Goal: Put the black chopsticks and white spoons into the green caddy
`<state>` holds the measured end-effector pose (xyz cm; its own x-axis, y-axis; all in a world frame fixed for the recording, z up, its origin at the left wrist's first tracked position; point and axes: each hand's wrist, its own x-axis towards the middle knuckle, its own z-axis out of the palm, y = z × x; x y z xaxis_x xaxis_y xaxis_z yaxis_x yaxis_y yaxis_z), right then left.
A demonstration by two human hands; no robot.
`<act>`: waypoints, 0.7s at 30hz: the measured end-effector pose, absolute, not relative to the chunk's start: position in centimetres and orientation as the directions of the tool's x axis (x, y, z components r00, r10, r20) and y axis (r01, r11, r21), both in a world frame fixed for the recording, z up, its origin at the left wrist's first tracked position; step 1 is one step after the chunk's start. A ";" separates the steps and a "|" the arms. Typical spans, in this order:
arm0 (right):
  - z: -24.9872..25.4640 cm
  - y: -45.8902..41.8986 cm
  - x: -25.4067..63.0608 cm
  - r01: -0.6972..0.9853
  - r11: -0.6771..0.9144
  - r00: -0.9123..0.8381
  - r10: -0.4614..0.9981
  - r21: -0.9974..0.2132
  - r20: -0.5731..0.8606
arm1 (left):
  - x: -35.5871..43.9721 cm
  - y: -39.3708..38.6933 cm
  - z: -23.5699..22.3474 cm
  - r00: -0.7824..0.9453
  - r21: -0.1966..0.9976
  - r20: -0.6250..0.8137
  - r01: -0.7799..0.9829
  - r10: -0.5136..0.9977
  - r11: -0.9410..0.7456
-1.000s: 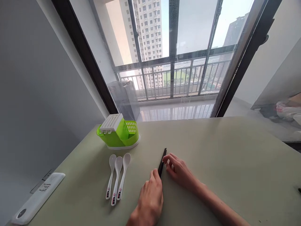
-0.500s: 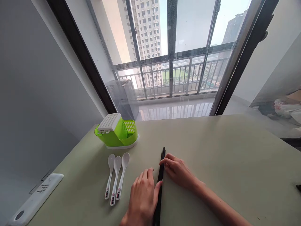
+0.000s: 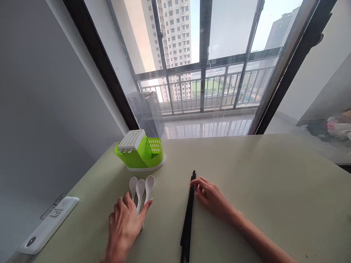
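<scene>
Three white spoons (image 3: 140,187) lie side by side on the table, bowls pointing away from me. My left hand (image 3: 124,223) is over their handles, thumb to the right and fingers to the left, spread apart; it covers the lower handles. A bundle of black chopsticks (image 3: 188,219) lies lengthwise near the middle, slightly fanned at the near end. At its far end, my right hand (image 3: 210,193) rests on the table with loosely bent fingers, the index fingertip touching the chopsticks. A gap shows between that finger and the thumb.
A green utensil holder (image 3: 139,153) with a white slotted top stands behind the spoons. At the left table edge lies a long white device (image 3: 51,226) against the grey wall. Beyond the pale green table (image 3: 255,175) is a large glass window with a balcony railing.
My left hand has left the chopsticks and moved left over the spoon handles. My right hand stays by the chopsticks' far end. The near ends of the chopsticks are now uncovered.
</scene>
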<state>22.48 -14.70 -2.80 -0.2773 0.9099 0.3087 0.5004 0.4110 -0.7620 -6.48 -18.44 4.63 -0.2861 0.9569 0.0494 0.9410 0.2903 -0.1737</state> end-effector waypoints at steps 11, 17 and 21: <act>-2.6 -14.6 22.5 0.485 0.388 -0.277 0.918 -0.784 0.283 | -4.3 -18.9 2.4 -0.110 -0.189 0.039 0.975 0.993 0.116; -2.6 -14.6 22.5 0.460 0.374 -0.248 0.925 -0.805 0.287 | -2.7 -18.6 1.4 -0.065 -0.028 0.034 0.997 0.997 0.066; -2.8 -14.2 22.5 0.378 0.333 -0.152 0.943 -0.864 0.296 | -0.2 -18.4 1.5 -0.019 -0.004 0.066 1.000 0.998 0.019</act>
<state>22.47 -14.23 -2.77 -0.1523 0.9428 0.2964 0.3782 0.3327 -0.8639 -0.25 -18.44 1.51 -0.0189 0.9976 0.0664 0.9998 0.0192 -0.0044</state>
